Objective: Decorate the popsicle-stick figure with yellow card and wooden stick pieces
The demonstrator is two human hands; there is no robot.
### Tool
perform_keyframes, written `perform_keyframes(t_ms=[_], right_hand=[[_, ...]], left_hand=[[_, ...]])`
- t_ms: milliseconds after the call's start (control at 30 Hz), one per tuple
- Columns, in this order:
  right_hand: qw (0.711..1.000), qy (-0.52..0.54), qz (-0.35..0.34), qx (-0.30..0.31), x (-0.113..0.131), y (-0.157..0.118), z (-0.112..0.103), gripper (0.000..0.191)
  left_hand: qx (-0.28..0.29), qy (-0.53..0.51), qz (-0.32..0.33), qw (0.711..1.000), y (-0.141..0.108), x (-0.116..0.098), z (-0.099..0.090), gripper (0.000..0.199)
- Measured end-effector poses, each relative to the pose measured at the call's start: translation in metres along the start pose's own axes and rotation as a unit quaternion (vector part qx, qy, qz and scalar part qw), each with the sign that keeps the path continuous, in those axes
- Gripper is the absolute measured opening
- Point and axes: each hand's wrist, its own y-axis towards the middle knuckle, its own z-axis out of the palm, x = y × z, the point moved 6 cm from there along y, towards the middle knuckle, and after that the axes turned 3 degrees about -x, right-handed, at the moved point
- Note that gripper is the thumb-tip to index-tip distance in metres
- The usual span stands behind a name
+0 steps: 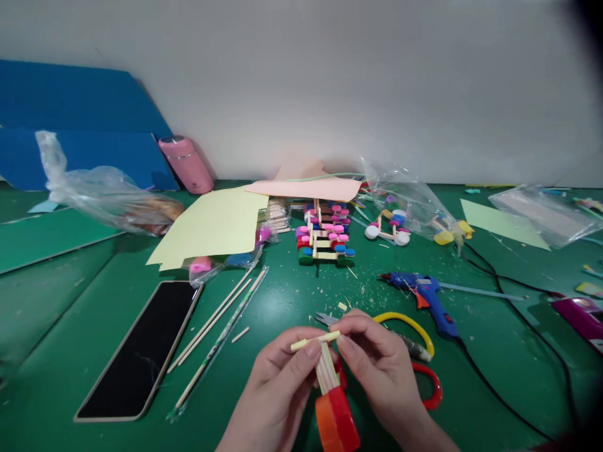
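Observation:
My left hand [282, 380] and my right hand [377, 364] meet at the front centre, both closed on one small stick-and-cap model. Pale sticks [326, 373] run lengthwise through it. Round caps, orange and red [343, 417], sit at its near end, and another red part is partly hidden behind the sticks. A short pale-yellow tube [301, 344] lies crosswise at the far end, pinched by the thumb and fingers of each hand. Just beyond my fingers lie scissors [426, 384] with yellow and red handles, partly covered by my right hand.
Several similar models [325, 245] stand in a row ahead. A blue glue gun [428, 292] with a trailing black cord [499, 389] lies right. To the left are a phone [141, 351], wooden sticks [211, 323], yellow paper [217, 226] and a pink bottle [188, 164].

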Motion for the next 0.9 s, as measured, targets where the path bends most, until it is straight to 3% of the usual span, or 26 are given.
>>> perform_keyframes(t_ms=[467, 667, 800, 900], right_hand=[[0.999, 0.026, 0.029, -0.004, -0.003, -0.001, -0.001, 0.009], [0.998, 0.044, 0.046, 0.0, -0.01, -0.001, -0.003, 0.027], [0.996, 0.039, 0.072, 0.02, -0.011, -0.002, 0.002, 0.012], [0.997, 0.018, 0.067, 0.022, -0.009, -0.002, 0.004, 0.011]], left_hand=[[-0.005, 0.008, -0.008, 1.0, 0.0, 0.001, 0.0, 0.011], [-0.013, 0.042, 0.023, 0.999, -0.001, -0.003, 0.001, 0.013], [-0.023, 0.057, 0.044, 0.997, 0.0, -0.005, -0.001, 0.012], [-0.026, 0.074, 0.061, 0.995, 0.0, -0.006, -0.003, 0.01]])
